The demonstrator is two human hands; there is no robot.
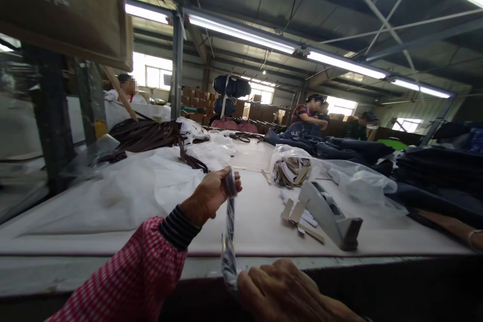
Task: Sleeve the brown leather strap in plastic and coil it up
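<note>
My left hand [213,192] is raised over the table's near edge, fingers closed around the top of a twisted strip of clear plastic [229,231]. The strip hangs straight down to my right hand [281,292], which is closed on its lower end just below the table [249,234] edge. The left sleeve is red-and-white checked with a dark striped cuff.
A grey tape dispenser [332,214] and cardboard tags [296,214] lie right of my hands. A clear bag of tags [292,168], white sheets [151,181], brown straps [147,136] and stacked dark jeans [433,168] cover the table. Other people work at the far side.
</note>
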